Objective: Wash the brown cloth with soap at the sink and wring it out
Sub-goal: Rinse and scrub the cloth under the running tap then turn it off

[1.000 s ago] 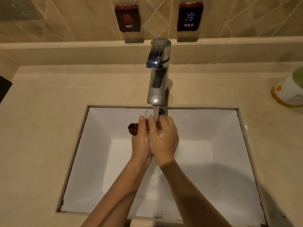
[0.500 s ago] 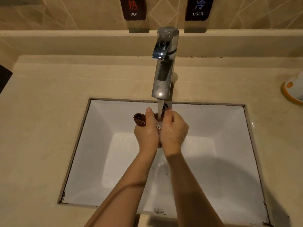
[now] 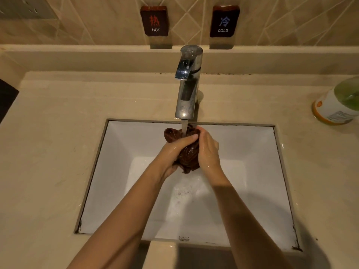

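**Hands have parted, baring more of the brown cloth (image 3: 189, 155) under the tap (image 3: 187, 90).**
The left hand (image 3: 174, 151) grips its top with curled fingers and the right hand (image 3: 208, 150) cups its side, over the sink (image 3: 116, 171); probably still rubbing, not yet wringing.

Readable text: two wall plaques, nothing else legible.
HOT plaque (image 3: 154, 21), dark, on the tiled wall above and left of the faucet (image 3: 187, 82): red character 热 over white "HOT". COLD plaque (image 3: 224, 21), same kind, above and right of the faucet: blue character 冷 over white "COLD". Bottle (image 3: 338, 105) at the right edge of the counter carries a white label with an orange band and a block of fine print, too small to read. Small dark mark on the near wall of the sink (image 3: 183, 238), also illegible.
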